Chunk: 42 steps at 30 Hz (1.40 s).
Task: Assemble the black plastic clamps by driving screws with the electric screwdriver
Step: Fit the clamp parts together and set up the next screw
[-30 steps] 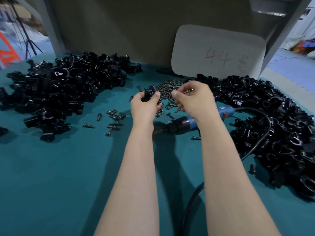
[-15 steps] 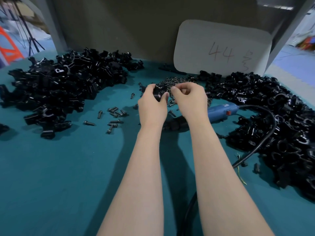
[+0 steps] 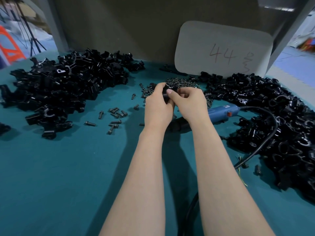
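My left hand [image 3: 157, 106] grips a black plastic clamp [image 3: 167, 90] above the middle of the teal table. My right hand [image 3: 189, 103] meets it from the right, its thumb pressed on the clamp's top and its fingers curled at the clamp's side. Whether it pinches a screw there is hidden. The blue electric screwdriver [image 3: 221, 112] lies on the table just right of my hands, its black nose hidden behind my right wrist. A heap of dark screws [image 3: 184, 82] sits just beyond my hands.
Large piles of black clamps lie at the left [image 3: 64, 86] and along the right [image 3: 281, 126]. Loose screws [image 3: 115, 116] are scattered left of my hands. The screwdriver's black cable [image 3: 265, 142] curves to the front edge. A white card marked 44 [image 3: 223, 50] leans on the back wall.
My hands have come together: the right hand moved left to the clamp held in the left hand and its thumb now presses on it. The view shifted slightly.
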Each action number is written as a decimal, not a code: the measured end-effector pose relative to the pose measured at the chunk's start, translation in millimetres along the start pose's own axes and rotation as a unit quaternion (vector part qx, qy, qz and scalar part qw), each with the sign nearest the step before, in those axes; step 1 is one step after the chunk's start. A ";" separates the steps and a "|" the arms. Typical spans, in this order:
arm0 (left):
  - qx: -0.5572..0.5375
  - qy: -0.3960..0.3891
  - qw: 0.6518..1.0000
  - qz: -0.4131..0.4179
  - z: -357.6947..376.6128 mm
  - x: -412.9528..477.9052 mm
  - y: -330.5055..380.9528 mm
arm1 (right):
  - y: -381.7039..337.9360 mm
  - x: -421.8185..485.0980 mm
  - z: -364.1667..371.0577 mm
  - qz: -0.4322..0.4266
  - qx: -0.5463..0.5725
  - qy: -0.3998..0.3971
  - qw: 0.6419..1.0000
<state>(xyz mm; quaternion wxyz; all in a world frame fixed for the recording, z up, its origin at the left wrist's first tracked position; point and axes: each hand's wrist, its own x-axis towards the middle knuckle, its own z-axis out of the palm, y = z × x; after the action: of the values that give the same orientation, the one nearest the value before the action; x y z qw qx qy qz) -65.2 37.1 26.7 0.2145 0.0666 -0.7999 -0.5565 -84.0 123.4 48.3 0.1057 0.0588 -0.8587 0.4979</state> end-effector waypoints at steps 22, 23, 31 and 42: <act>-0.035 0.009 0.999 -0.003 2.0 2.0 -3.4 | -0.6 0.4 -0.3 -0.008 0.008 0.017 1.000; -0.032 0.010 0.999 -0.002 2.1 2.0 -3.6 | -1.0 0.4 -0.6 -0.009 0.007 0.016 1.000; -0.021 0.011 1.000 0.002 2.2 3.5 -3.1 | -0.6 -0.4 0.4 -0.011 0.010 0.017 1.000; -0.043 0.010 0.999 -0.008 2.5 1.6 -2.2 | -1.9 -0.3 -0.9 -0.011 0.008 0.018 1.000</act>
<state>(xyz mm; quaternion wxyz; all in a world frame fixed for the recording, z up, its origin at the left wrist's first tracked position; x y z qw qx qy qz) -67.9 37.9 24.4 0.2207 0.0699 -0.7724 -0.5915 -83.2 123.3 50.3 0.1257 0.0601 -0.8521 0.5045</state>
